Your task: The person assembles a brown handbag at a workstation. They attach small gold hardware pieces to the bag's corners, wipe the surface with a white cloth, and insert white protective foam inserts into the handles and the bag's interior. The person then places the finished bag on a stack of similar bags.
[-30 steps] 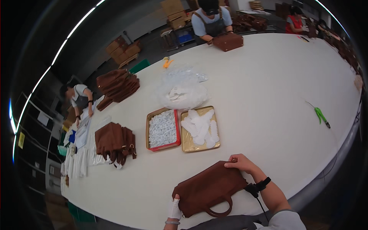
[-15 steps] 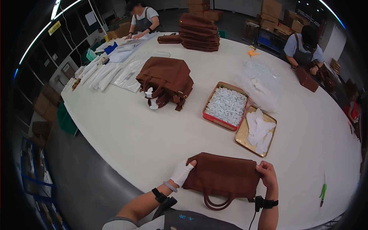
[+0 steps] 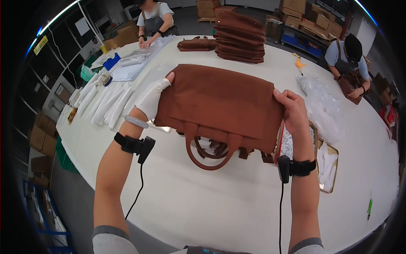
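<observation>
Both arms stretch forward over the white table, carrying a brown handbag (image 3: 224,101) between them, its two looped handles hanging toward me. My left hand (image 3: 157,95), in a white glove with the thumb tip bare, grips the bag's left edge. The bare right hand (image 3: 292,108) pinches its right edge, thumb on the near face. Fingers behind the bag are hidden on both sides. Below and behind it, parts of other brown bags (image 3: 211,148) show. To the right, partly covered by my right arm, is a red-rimmed tray of small white pieces (image 3: 287,144).
A gold tray (image 3: 334,169) holds white toothed strips. Behind it lies a clear plastic bag (image 3: 323,110). Folded brown bags form a tall stack (image 3: 240,38) at the far side. White rolls (image 3: 101,99) lie left, a green-handled tool (image 3: 370,207) right. Two people work across the table.
My hands have carried the handbag forward and up from the near table edge, over where the other brown bags lay. The view has shifted too.
</observation>
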### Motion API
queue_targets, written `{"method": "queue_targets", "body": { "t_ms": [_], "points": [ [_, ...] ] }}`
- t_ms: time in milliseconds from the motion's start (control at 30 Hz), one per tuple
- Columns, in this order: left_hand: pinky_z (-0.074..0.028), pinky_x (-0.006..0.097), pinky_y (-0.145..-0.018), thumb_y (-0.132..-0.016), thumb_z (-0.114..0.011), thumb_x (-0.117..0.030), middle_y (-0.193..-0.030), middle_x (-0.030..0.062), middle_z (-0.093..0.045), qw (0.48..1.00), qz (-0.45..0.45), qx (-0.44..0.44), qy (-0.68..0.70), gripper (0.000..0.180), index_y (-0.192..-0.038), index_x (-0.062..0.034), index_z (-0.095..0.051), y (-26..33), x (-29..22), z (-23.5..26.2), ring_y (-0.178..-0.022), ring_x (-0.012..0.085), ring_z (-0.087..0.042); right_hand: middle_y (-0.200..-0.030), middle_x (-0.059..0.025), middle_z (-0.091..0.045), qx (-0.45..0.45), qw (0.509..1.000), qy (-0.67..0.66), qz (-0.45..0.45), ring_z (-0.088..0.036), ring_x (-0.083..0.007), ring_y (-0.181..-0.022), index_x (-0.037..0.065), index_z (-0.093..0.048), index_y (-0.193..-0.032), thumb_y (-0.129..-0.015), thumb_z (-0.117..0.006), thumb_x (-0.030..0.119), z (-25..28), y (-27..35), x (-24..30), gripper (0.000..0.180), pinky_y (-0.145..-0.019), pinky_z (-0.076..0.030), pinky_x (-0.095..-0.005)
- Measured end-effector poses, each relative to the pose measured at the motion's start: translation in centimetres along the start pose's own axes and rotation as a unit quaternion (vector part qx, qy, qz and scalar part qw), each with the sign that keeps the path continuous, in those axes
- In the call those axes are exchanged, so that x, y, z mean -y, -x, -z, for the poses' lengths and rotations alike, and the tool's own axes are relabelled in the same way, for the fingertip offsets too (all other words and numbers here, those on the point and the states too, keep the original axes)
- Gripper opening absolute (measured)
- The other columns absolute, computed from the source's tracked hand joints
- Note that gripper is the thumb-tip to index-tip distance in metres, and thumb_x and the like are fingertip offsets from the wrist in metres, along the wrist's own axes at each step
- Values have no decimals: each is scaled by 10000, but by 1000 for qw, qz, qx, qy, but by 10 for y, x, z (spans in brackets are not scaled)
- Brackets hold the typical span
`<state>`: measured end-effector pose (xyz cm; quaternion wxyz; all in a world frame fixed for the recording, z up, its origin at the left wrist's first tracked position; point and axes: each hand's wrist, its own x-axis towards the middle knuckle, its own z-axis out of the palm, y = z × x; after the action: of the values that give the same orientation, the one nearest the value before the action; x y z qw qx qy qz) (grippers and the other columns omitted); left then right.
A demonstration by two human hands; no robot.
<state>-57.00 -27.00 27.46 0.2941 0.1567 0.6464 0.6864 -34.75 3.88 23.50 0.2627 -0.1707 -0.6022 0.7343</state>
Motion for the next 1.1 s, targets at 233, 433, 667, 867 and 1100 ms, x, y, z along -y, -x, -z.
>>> {"method": "queue_targets", "body": {
  "t_ms": [233, 433, 667, 867, 1100],
  "points": [
    [-548, 293, -856, -965, -636, -437, -1188, 109, -669, 989, -23, -40, -140, 533, -1285, -10, -620, -136, 106, 60, -1006, 182, -664, -649, 25, -526, -85, 980, 169, -63, -462, -66, -519, 84, -562, -714, -898, -747, 346, -22, -68, -100, 370, -439, -399, -239],
    [-547, 318, -883, -987, -602, -383, -1216, 133, -665, 973, 35, -28, -225, 492, -1330, -31, -591, -144, 108, 56, -1033, 230, -666, -723, -59, -642, -113, 925, 361, 36, -556, -116, -572, 28, -623, -910, -926, -695, 375, -15, -73, -121, 356, -522, -454, -279],
    [-426, 441, -1067, -1005, -534, -322, -1407, 164, -523, 617, -480, 76, -619, 470, -1414, -91, -501, -141, 91, 31, -1300, 375, -473, -1062, -165, -674, -88, 844, 518, 106, -658, -264, -872, 84, -619, -1197, -964, -636, 318, -22, -72, -106, 330, -767, -517, -358],
    [-235, 443, -1205, -1021, -479, -407, -1567, 193, -348, 686, -346, 182, -613, 603, -1513, -70, -391, -157, 99, 31, -1471, 397, -259, -1498, -135, -428, 82, 617, 674, 398, -322, -350, -1440, 151, -520, -1414, -978, -584, 404, -72, -66, -78, 509, -1178, -236, -575],
    [-155, 372, -1228, -1019, -501, -461, -1621, 151, -282, 833, -220, 230, -453, 722, -1562, -41, -280, -163, 117, 31, -1513, 302, -220, -1474, -158, -432, 175, 740, 625, 177, -392, -374, -1351, 142, -411, -1510, -1022, -459, 500, -41, -89, -136, 607, -1159, -314, -469]
  ]
}}
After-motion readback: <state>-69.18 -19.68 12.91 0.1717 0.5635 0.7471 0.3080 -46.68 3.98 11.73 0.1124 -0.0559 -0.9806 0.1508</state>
